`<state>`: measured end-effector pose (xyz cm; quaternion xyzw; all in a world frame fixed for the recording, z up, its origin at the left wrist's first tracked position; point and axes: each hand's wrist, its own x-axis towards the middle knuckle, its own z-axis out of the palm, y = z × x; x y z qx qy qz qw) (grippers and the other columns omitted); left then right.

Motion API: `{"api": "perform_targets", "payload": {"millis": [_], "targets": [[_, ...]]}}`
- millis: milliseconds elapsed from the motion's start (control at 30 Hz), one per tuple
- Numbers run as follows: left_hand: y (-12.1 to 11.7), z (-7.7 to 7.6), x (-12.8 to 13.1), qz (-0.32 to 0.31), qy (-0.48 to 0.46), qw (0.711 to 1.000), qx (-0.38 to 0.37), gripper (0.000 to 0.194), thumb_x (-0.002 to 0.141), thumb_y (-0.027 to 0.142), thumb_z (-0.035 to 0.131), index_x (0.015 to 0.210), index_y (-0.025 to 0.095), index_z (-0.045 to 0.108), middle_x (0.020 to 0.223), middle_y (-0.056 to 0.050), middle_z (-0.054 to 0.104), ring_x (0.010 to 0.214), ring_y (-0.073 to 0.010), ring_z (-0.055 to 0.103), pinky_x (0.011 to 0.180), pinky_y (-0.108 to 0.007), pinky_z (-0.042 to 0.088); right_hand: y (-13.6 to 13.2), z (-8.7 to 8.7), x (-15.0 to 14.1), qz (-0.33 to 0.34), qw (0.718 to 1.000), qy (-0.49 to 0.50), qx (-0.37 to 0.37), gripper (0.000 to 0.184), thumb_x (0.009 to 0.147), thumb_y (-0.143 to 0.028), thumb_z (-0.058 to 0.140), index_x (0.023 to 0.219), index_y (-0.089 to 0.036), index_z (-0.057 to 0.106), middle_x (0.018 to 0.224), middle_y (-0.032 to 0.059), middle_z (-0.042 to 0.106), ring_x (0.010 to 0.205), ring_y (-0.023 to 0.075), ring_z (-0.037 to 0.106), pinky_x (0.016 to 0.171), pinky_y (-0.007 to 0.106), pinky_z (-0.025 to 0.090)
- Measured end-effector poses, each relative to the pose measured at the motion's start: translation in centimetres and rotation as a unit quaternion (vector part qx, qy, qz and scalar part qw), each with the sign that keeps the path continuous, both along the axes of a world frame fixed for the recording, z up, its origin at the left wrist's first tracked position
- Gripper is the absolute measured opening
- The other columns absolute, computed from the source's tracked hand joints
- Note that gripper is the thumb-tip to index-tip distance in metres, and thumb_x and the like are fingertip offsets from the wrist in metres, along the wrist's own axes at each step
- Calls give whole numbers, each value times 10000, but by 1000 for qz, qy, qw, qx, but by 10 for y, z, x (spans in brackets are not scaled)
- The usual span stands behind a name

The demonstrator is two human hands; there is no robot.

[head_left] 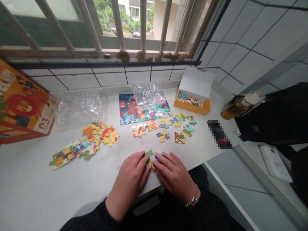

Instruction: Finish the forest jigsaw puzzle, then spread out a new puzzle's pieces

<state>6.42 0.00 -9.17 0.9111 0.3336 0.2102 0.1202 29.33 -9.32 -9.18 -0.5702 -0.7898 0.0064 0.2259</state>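
Near the front edge of the white counter, my left hand [133,173] and my right hand [175,173] meet over a few jigsaw puzzle pieces [150,158]. Fingers of both hands press on the pieces from either side and hide part of them; green, yellow and blue print shows between. Beyond my hands lie several loose puzzle pieces [163,136], spread in a loose group. To the left, a joined section of puzzle [90,147] shows a lion's head and other coloured parts.
A picture sheet [127,110] lies at the back, partly under clear plastic [150,93]. An open yellow box [192,107] holds more pieces. Bubble wrap [80,107] and an orange box [24,106] stand left. At right are a bottle [240,106], a blurred dark object [219,134] and a phone [275,163].
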Motion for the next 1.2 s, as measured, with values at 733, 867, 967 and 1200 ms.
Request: {"api": "perform_targets", "payload": {"millis": [733,867,967,1200], "targets": [[-12,-3,73,-37,56,998,3,422,1041,169,650,1449,270,693,1509,-143,624,1365,-354,576,1225,-609,486,-23,-3,112,-368,926,-75,41,415,1111,-415,589,1365,-108,706,1408,258,690,1328,405,640,1112,588,530],[-9,-2,93,-32,50,998,-10,388,1078,233,643,1461,272,690,1518,-134,628,1377,-345,573,1240,-602,471,-21,4,81,-170,984,-35,38,410,1102,-320,621,1498,-219,658,1466,161,711,1346,320,659,1147,523,531],[-7,-3,95,-28,49,998,-16,382,1095,254,624,1472,278,686,1543,-130,621,1397,-340,567,1244,-605,467,-24,1,62,-112,993,-26,1,347,1100,-275,633,1439,-272,706,1407,108,751,1288,292,685,1095,489,554],[-12,-2,87,-2,49,999,-1,389,1062,208,637,1444,248,694,1563,-138,620,1413,-361,577,1236,-603,504,-35,-12,90,-210,977,-29,17,213,1099,-333,645,1225,-222,776,1277,123,786,1204,316,708,1099,538,557]]}}
